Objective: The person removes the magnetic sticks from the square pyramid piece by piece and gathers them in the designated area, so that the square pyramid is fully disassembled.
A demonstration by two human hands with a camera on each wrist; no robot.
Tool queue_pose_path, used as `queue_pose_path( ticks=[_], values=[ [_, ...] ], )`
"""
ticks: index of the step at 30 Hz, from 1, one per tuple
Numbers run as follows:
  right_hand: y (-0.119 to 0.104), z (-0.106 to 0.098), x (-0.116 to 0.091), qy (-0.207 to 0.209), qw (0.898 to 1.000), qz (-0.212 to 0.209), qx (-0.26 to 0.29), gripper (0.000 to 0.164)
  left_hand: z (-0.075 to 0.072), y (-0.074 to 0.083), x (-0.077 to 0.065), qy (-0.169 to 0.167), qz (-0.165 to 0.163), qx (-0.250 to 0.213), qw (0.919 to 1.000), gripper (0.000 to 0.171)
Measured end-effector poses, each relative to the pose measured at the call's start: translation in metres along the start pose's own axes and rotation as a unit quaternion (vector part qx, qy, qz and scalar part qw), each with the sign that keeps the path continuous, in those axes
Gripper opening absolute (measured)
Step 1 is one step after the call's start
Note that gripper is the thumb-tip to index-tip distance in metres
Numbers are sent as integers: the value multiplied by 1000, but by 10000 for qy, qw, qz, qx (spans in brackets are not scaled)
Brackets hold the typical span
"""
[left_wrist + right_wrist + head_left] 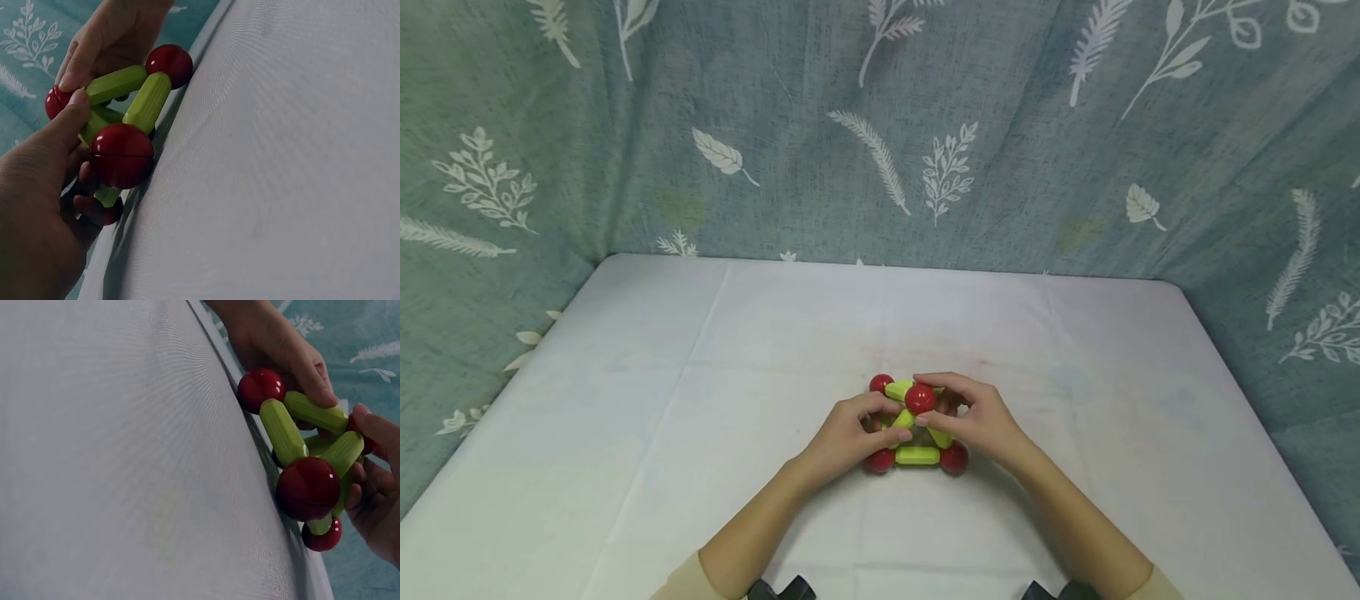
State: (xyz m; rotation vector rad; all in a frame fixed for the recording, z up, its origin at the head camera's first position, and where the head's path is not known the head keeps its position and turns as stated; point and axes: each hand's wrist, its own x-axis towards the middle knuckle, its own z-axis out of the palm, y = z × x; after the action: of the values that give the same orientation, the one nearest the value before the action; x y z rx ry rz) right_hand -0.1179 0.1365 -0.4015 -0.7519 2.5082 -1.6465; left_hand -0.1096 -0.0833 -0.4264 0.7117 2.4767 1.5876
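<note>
A pyramid-shaped frame of red balls and yellow-green rods stands on the white table in front of me. Its base shows a front rod (pixel 917 456) between a front left ball (pixel 880 461) and a front right ball (pixel 954 458). My left hand (pixel 853 429) pinches the slanting left rod (pixel 315 412), thumb lying along it. At the peak, my right hand (pixel 973 412) holds the top red ball (pixel 921 398) between thumb and fingers. Another red ball (pixel 882 383) sits at the back left corner. The back right corner is hidden behind my right hand.
The white cloth-covered table (pixel 760 333) has faint creases and stains. A green-blue leaf-patterned curtain (pixel 805 183) hangs behind it and along both sides. Black wrist mounts (pixel 782 588) show at the bottom edge.
</note>
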Motion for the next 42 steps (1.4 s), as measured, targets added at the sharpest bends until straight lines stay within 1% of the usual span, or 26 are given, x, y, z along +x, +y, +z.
queue_pose_path(
  ticks=[3, 7, 8, 11, 13, 15, 17, 18, 19, 21, 23, 24, 26, 28, 31, 33, 35, 39, 42],
  values=[
    [0, 1, 0, 101, 9994, -313, -100, 43, 1, 0, 0, -18, 8, -110, 9999, 26],
    [4, 1, -1, 238, 9962, -841, -60, 40, 0, 1, 0, 11, 4, -292, 9996, 25],
    [4, 1, -1, 300, 9955, -901, -33, 40, 0, 2, 0, -4, 12, -364, 9993, 24],
    [6, -1, -1, 541, 9942, -923, 141, 40, 0, 2, -1, -102, 76, -574, 9983, 22],
    [8, -2, -1, 600, 9937, -921, 214, 40, 0, 2, -2, -173, 118, -691, 9974, 22],
    [9, -3, 0, 502, 9943, -900, 282, 40, 0, 1, -3, -203, 130, -775, 9967, 21],
    [9, -2, 0, 289, 9953, -879, 295, 40, -1, -2, -4, -184, 208, -831, 9962, 18],
    [9, -1, 0, 192, 9956, -862, 300, 39, -1, -3, -5, -139, 286, -844, 9959, 15],
    [9, -1, 0, 104, 9960, -822, 322, 39, -2, -4, -5, -50, 432, -844, 9955, 14],
    [9, 0, 0, -40, 9964, -735, 423, 38, -3, -6, -5, 251, 881, -722, 9932, 16],
    [8, 1, -1, -197, 9957, -759, 487, 38, -4, -9, -3, 625, 1339, -418, 9881, 24],
    [7, 1, -1, -284, 9948, -849, 491, 39, -4, -10, -2, 766, 1494, -244, 9855, 29],
    [6, 1, -2, -447, 9914, -1106, 535, 41, -5, -13, -1, 867, 1716, 86, 9813, 39],
    [5, 2, -1, -556, 9875, -1376, 534, 43, -5, -16, 0, 755, 1747, 289, 9813, 41],
    [5, 2, 0, -663, 9832, -1617, 529, 45, -5, -18, -1, 558, 1678, 288, 9838, 33],
    [6, 2, 0, -693, 9826, -1649, 496, 42, -4, -18, -1, 572, 1612, 233, 9850, 29],
    [6, 3, 0, -635, 9832, -1642, 471, 41, -4, -18, -2, 598, 1525, 124, 9864, 27],
    [6, 0, -2, -372, 9850, -1587, 564, 40, -4, -17, -3, 690, 1492, 95, 9864, 27],
    [7, -3, -2, -236, 9865, -1449, 720, 40, -5, -14, -3, 777, 1612, 153, 9837, 28]
  ],
)
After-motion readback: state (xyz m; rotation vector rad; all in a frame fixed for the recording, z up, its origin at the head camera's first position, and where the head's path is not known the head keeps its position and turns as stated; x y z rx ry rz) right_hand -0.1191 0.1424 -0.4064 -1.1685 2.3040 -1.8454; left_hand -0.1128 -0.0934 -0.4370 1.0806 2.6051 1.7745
